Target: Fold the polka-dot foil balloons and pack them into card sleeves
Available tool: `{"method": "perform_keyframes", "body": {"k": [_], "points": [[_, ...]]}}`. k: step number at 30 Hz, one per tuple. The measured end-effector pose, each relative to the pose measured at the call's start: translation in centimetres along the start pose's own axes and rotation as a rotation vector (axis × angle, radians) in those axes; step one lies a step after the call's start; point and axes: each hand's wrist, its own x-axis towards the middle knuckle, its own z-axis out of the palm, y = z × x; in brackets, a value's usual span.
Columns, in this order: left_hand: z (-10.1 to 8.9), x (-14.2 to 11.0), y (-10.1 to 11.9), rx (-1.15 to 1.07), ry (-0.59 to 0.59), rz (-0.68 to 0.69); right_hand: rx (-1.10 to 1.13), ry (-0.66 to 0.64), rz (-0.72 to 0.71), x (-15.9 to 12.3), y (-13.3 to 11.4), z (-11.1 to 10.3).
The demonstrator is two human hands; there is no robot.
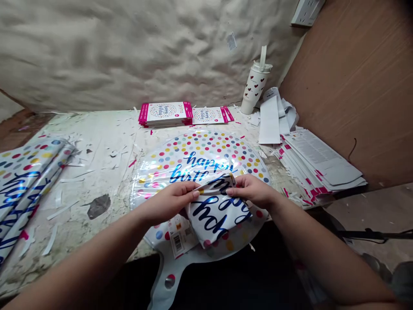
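A flat round foil balloon (206, 150) with coloured dots and blue "happy birthday" lettering lies on the worn white table (103, 142) in front of me. On top of it I hold a second balloon folded into a small packet (216, 213). My left hand (171, 200) pinches the packet's upper left edge. My right hand (253, 189) pinches its upper right corner. Both hands are closed on the fold. The flat balloon's neck (167, 280) hangs over the table's near edge.
Folded balloons (22, 176) are piled at the left. Pink-edged card packs (166, 113) lie at the back, a heart-printed cup (254, 88) beside them. Stacked printed cards (318, 165) fill the right, against a brown board (355, 86). Paper scraps litter the table.
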Motion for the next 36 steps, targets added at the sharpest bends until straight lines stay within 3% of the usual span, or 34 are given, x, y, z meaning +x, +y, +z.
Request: {"method": "perform_keyframes", "body": {"k": [4, 6, 9, 11, 13, 18, 22, 28, 32, 36], "points": [[-0.1, 0.8, -0.5, 0.016, -0.005, 0.068, 0.135, -0.13, 0.041, 0.4, 1.2, -0.3], [-0.3, 0.9, -1.4, 0.2, 0.104, 0.209, 0.132, -0.099, 0.049, 0.2, 1.7, -1.5], [-0.2, 0.6, -3.4, 0.759, 0.219, 0.42, -0.013, 0.225, 0.071, -0.6, 2.2, -4.7], [0.2, 0.3, -4.1, 1.108, 0.171, 0.451, -0.133, 0.447, 0.076, -1.3, 2.5, -7.0], [1.1, 0.6, -3.6, 1.3, 0.16, 0.454, -0.148, 0.543, 0.062, -1.7, 2.6, -8.6], [3.6, 5.2, 0.0, 1.372, 0.16, 0.595, -0.077, 0.7, -0.085, -1.5, 3.3, -8.8], [4.0, 8.9, 0.2, 1.414, 0.135, 0.729, -0.176, 0.837, -0.192, -1.4, 4.5, -7.6], [3.1, 9.1, -0.3, 1.392, 0.155, 0.906, -0.252, 0.798, -0.226, -3.3, 4.2, -5.6], [3.1, 8.6, 0.0, 1.421, 0.186, 0.98, -0.257, 0.62, -0.13, -4.4, 3.2, -5.8], [3.5, 8.5, -0.1, 1.473, 0.164, 1.029, -0.119, 0.387, 0.029, -4.1, 2.7, -6.4]]}}
